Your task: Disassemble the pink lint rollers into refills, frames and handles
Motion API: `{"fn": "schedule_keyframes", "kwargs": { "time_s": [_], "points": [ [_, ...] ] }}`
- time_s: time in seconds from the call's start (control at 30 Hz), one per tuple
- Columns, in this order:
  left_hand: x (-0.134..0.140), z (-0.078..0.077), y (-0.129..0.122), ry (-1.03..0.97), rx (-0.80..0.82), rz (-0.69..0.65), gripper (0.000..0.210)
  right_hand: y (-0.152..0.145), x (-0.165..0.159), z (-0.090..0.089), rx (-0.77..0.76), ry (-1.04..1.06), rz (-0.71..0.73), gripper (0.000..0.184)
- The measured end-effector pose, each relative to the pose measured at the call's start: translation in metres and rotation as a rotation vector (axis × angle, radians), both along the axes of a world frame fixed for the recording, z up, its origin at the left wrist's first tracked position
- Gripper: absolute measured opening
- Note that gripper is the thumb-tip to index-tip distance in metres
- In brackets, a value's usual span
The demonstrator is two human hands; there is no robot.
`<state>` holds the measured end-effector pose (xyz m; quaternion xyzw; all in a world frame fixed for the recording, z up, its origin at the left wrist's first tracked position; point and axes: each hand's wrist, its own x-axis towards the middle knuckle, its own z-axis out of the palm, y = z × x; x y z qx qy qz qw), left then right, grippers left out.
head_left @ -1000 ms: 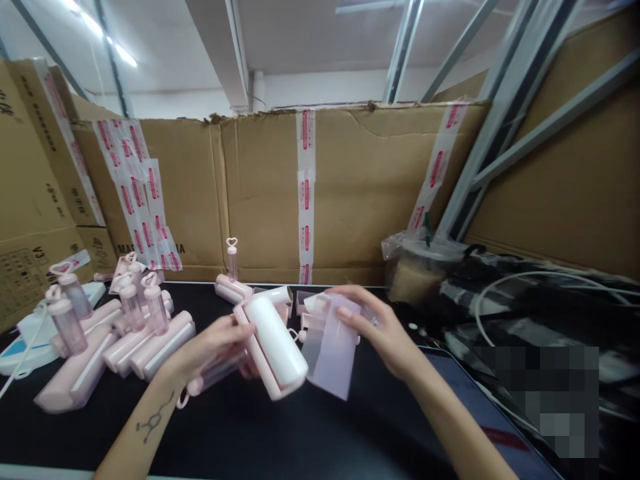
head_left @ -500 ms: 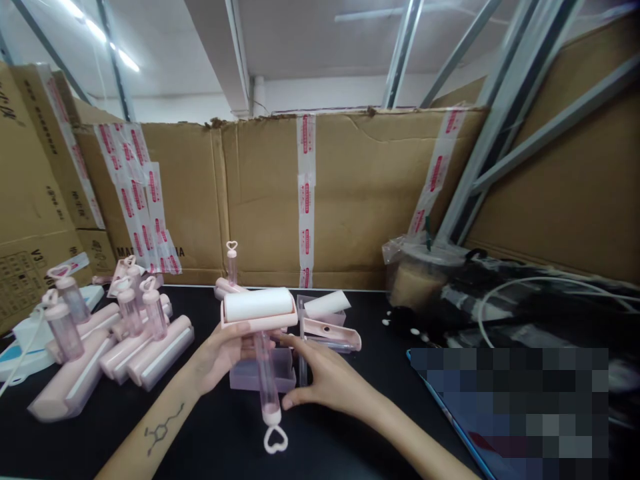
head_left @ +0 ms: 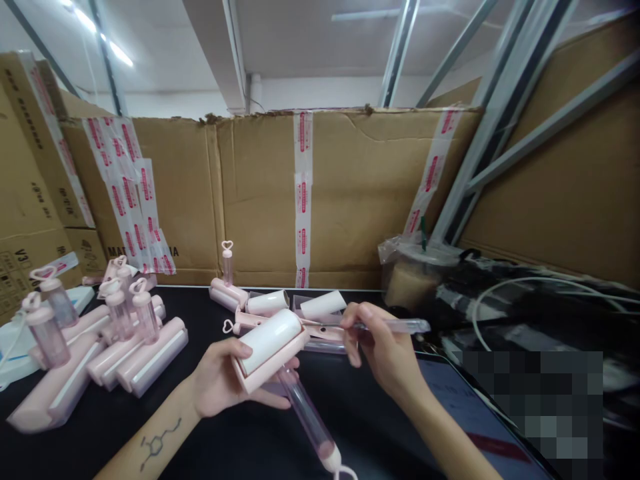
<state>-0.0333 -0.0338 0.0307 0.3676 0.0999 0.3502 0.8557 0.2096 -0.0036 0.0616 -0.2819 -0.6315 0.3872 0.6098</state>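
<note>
My left hand (head_left: 223, 380) grips a pink lint roller (head_left: 271, 343) by its head, thumb on the edge of the white roll. The roller's clear handle (head_left: 307, 407) slants down to the right and ends in a pink ring. Raised to the right of it, my right hand (head_left: 380, 340) is closed around a thin clear-handled tool (head_left: 407, 325). The tool lies almost level, with a narrow shaft pointing left toward the roller head; its tip is hard to make out. Behind the hands lie a loose white roll (head_left: 323, 305) and a pink roller holder (head_left: 320, 330).
Several wrapped pink lint rollers (head_left: 153, 357) stand on the left of the black table (head_left: 210, 447). Another roller (head_left: 229, 293) is at the back. A drink cup (head_left: 413, 280), a white cable (head_left: 475, 300) and a tablet-like screen (head_left: 440, 373) are on the right.
My right hand has come away from the roller, moved up and right, and now holds the clear-handled tool. My left hand has tilted the roller, its handle end swinging right.
</note>
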Motion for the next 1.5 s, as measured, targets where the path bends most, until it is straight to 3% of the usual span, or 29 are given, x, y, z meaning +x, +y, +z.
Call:
{"fn": "schedule_keyframes", "kwargs": {
  "time_s": [0.07,0.17,0.27,0.43,0.5,0.7,0.83,0.97,1.07,1.17,1.23,1.37,1.5],
  "points": [
    [0.001,0.001,-0.001,0.036,0.015,-0.006,0.060,-0.004,-0.004,-0.003,0.072,-0.098,0.018,0.030],
    [0.002,0.004,-0.002,0.064,0.004,0.100,0.052,-0.008,-0.003,-0.003,0.177,-0.174,0.030,0.032],
    [-0.001,0.008,-0.002,0.124,0.026,0.169,0.048,-0.010,0.000,-0.002,0.192,-0.184,0.054,0.034],
    [-0.009,0.012,-0.006,0.273,0.144,0.052,0.065,-0.013,0.001,0.004,0.243,-0.270,0.104,0.037],
    [-0.006,0.011,-0.009,0.317,0.143,0.057,0.058,-0.017,-0.002,0.007,0.281,-0.341,0.148,0.039],
    [0.013,0.008,-0.016,0.616,0.197,0.288,0.032,-0.025,-0.009,0.007,0.371,-0.479,0.175,0.040],
    [0.013,0.006,-0.012,0.665,0.320,0.394,0.033,-0.029,-0.010,0.005,0.479,-0.501,0.150,0.037],
    [0.014,0.003,-0.011,0.664,0.321,0.454,0.040,-0.031,-0.014,0.001,0.630,-0.600,0.163,0.032],
    [0.019,0.003,-0.015,0.712,0.351,0.515,0.029,-0.032,-0.020,-0.004,0.781,-0.773,0.133,0.025],
    [0.024,0.004,-0.019,0.753,0.489,0.581,0.023,-0.035,-0.024,-0.008,0.912,-0.895,0.046,0.019],
    [0.024,0.004,-0.020,0.787,0.535,0.592,0.023,-0.037,-0.023,-0.010,0.948,-0.847,0.037,0.019],
    [0.020,-0.001,-0.018,0.789,0.480,0.594,0.025,-0.039,-0.018,-0.016,0.889,-0.649,0.102,0.019],
    [0.018,-0.005,-0.017,0.828,0.400,0.601,0.027,-0.038,-0.017,-0.023,0.861,-0.666,0.132,0.020]
  ]
}}
